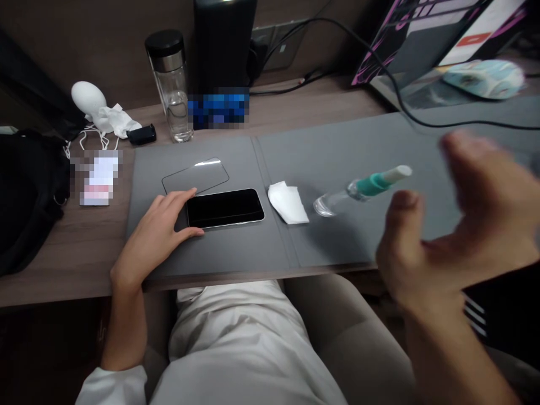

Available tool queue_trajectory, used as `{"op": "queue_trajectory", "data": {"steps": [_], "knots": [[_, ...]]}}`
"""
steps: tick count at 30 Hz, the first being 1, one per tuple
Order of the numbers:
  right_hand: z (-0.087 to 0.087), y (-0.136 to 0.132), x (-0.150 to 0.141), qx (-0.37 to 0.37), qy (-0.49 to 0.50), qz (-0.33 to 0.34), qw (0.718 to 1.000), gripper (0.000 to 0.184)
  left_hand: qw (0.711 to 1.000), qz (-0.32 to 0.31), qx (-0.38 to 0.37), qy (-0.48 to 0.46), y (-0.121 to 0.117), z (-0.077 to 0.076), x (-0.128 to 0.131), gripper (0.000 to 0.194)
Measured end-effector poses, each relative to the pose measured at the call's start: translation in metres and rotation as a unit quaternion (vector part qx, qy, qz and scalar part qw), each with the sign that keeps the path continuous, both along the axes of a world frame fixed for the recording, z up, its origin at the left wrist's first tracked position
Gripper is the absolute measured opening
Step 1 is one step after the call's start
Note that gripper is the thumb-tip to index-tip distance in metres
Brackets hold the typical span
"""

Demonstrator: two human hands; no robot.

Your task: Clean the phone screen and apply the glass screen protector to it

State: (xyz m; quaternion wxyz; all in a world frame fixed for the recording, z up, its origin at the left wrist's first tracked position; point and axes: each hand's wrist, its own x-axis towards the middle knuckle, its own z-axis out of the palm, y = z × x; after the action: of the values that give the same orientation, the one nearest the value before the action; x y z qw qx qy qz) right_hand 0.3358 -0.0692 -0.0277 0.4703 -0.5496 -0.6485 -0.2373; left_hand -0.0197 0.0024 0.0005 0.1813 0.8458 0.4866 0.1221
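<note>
My left hand (154, 233) rests on the grey desk mat (329, 152), its thumb and fingers on the left end of a black smartphone (225, 208). The phone lies flat, screen up. Just behind it lies a clear glass screen protector (195, 176) with a black border, and my fingertips nearly touch it. A folded white wipe (287, 203) lies to the phone's right. Further right, a clear spray bottle (358, 190) with a teal collar lies on its side. My right hand (447, 230), blurred and holding nothing, is raised above the mat's right side, near the bottle.
A glass water flask (169, 95), a tall black cylinder (221, 39) and a small black case (141, 134) stand on the wooden desk (54, 275) behind the mat. A white rounded object and cloth lie back left, beside a black bag (29, 197). A black cable (392, 84) crosses the back right, below a laptop.
</note>
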Motion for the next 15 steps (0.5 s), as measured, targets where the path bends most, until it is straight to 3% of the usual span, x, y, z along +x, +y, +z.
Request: {"op": "queue_trajectory", "data": {"steps": [1, 4, 7, 11, 15], "knots": [[-0.005, 0.006, 0.012, 0.012, 0.023, 0.001, 1.0, 0.064, 1.0, -0.003, 0.003, 0.002, 0.0, 0.0, 0.0, 0.072], [-0.027, 0.023, 0.037, -0.066, 0.077, 0.034, 0.994, 0.098, 1.0, -0.02, 0.013, 0.012, 0.0, -0.001, 0.0, 0.073], [-0.04, 0.029, 0.038, -0.145, 0.133, 0.043, 0.98, 0.11, 0.998, -0.043, 0.02, 0.032, 0.0, -0.001, 0.001, 0.073], [-0.036, 0.023, 0.02, -0.229, 0.188, -0.014, 0.955, 0.095, 0.997, -0.055, 0.032, 0.046, 0.0, -0.001, 0.004, 0.07], [-0.028, 0.02, 0.009, -0.211, 0.153, -0.002, 0.965, 0.074, 0.997, -0.06, 0.029, 0.03, -0.001, 0.001, 0.004, 0.065]]}}
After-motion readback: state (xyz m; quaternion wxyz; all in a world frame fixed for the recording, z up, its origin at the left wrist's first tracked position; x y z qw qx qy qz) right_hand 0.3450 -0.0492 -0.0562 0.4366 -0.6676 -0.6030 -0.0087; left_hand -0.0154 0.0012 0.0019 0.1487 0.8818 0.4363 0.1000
